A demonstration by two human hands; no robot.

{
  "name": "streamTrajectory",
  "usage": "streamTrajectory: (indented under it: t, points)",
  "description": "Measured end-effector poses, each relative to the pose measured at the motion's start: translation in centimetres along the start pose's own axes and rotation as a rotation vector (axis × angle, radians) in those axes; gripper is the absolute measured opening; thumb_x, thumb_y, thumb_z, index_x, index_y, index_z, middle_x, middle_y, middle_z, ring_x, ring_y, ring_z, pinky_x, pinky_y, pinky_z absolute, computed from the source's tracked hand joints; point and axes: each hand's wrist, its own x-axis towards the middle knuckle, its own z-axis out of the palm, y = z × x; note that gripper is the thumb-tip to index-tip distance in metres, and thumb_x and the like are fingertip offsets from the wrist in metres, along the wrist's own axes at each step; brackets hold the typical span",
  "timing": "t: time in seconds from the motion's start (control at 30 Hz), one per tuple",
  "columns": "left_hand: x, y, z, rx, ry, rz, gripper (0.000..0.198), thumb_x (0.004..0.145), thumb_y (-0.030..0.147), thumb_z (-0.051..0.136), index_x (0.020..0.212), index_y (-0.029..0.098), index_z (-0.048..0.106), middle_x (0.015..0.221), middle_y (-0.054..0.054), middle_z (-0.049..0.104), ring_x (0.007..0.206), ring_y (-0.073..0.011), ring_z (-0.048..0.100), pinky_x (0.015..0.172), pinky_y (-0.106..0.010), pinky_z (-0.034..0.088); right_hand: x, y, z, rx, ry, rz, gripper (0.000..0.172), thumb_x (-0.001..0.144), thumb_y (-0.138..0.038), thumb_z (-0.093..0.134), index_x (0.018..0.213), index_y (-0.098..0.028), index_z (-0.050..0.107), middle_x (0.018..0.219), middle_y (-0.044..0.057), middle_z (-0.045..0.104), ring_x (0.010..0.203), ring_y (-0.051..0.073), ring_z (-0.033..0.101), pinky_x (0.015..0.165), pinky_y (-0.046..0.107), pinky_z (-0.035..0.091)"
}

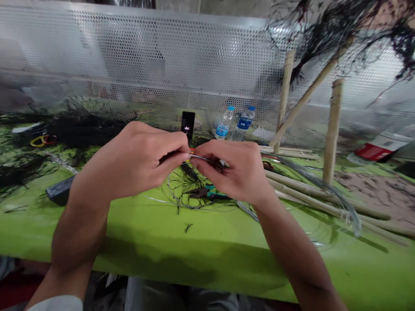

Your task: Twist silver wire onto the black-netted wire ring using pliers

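Observation:
Close together above the green table, my left hand and my right hand pinch a thin grey wire between thumbs and forefingers. The wire runs from the left fingertips into the right hand. Just behind the fingertips, small orange and yellow bits show, mostly hidden. Below the hands lie dark branching strands with a wire ring around them. Pliers with green and black handles rest beside the strands, partly behind my right hand.
A phone and two water bottles stand behind the hands. Wooden poles and coiled wire occupy the right. Dark fibre bundles and a dark block lie left. A perforated metal panel spans the back.

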Motion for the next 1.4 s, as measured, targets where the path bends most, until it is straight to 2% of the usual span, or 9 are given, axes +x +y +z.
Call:
streamTrajectory:
  t: [0.13,0.27,0.37,0.53,0.73,0.93,1.2,1.3,1.4]
  points:
    - [0.0,0.3,0.0,0.001,0.022,-0.009,0.023,0.100,0.023,0.062,0.077,0.020,0.063,0.055,0.007,0.051,0.045,-0.0089,0.043,0.051,-0.028,0.033,-0.6,0.5,0.4,-0.376,0.032,-0.169,0.032,0.105,-0.026,0.052,0.079,-0.026,0.070,0.063,0.000,0.057,0.055,0.015,0.041,0.055,0.034,0.032]
    - [-0.2,0.4,-0.1,0.064,0.027,-0.033,0.023,0.102,0.025,0.059,0.080,0.022,0.064,0.057,0.006,0.056,0.047,-0.0106,0.048,0.054,-0.029,0.035,-0.5,1.0,1.1,-0.283,0.065,-0.072,0.031,0.105,-0.030,0.051,0.083,-0.027,0.073,0.063,0.001,0.060,0.057,0.016,0.046,0.057,0.034,0.039]
    - [-0.3,0.2,0.1,0.156,0.046,-0.003,0.024,0.103,0.023,0.055,0.081,0.022,0.063,0.065,0.003,0.064,0.056,-0.0140,0.059,0.056,-0.031,0.038,0.0,0.7,1.1,0.053,0.071,0.160,0.024,0.098,-0.038,0.066,0.080,-0.024,0.071,0.062,-0.001,0.061,0.056,0.013,0.049,0.052,0.029,0.040]
    - [-0.4,0.1,0.2,0.127,0.076,0.050,0.023,0.103,0.022,0.056,0.081,0.022,0.064,0.067,0.004,0.067,0.053,-0.0116,0.056,0.054,-0.031,0.038,0.9,0.5,0.0,0.882,-0.231,0.516,0.032,0.091,-0.046,0.075,0.080,-0.017,0.073,0.069,0.000,0.070,0.048,0.009,0.057,0.043,0.022,0.040]
    - [-0.6,1.0,-0.4,0.116,0.058,0.041,0.022,0.104,0.021,0.055,0.085,0.021,0.066,0.071,0.003,0.069,0.056,-0.0127,0.059,0.056,-0.032,0.039,1.1,0.9,-0.3,1.156,-0.327,0.614,0.025,0.087,-0.036,0.082,0.076,-0.015,0.073,0.064,-0.003,0.067,0.049,0.006,0.055,0.041,0.017,0.038]
    - [-0.5,0.7,-0.4,0.082,0.011,0.056,0.021,0.103,0.022,0.057,0.085,0.020,0.068,0.063,0.003,0.063,0.050,-0.0130,0.050,0.053,-0.032,0.036,0.9,0.1,-0.4,0.909,-0.205,0.516,0.027,0.086,-0.040,0.084,0.082,-0.016,0.072,0.067,-0.002,0.067,0.050,0.007,0.055,0.044,0.021,0.039]
    - [-0.6,0.7,-1.0,0.057,0.042,-0.073,0.023,0.104,0.030,0.056,0.083,0.024,0.065,0.059,0.007,0.061,0.048,-0.0106,0.054,0.055,-0.026,0.041,-0.6,-2.0,0.2,-0.065,0.126,0.070,0.013,0.102,-0.032,0.063,0.093,-0.027,0.073,0.075,0.001,0.072,0.064,0.016,0.061,0.067,0.032,0.052]
    - [-0.5,0.7,-1.1,0.046,0.075,-0.100,0.023,0.104,0.030,0.058,0.083,0.023,0.066,0.055,0.008,0.058,0.047,-0.0096,0.053,0.057,-0.026,0.043,-0.7,-1.8,0.6,-0.082,0.172,0.072,0.012,0.102,-0.033,0.064,0.096,-0.028,0.074,0.079,0.002,0.075,0.066,0.017,0.064,0.068,0.033,0.053]
    - [-0.5,0.5,-1.1,0.034,0.084,-0.075,0.022,0.103,0.029,0.060,0.083,0.023,0.067,0.057,0.008,0.061,0.046,-0.0085,0.051,0.057,-0.026,0.042,-0.5,-1.4,1.0,0.119,0.153,0.142,0.009,0.099,-0.034,0.068,0.098,-0.027,0.073,0.078,0.001,0.073,0.066,0.017,0.065,0.065,0.032,0.054]
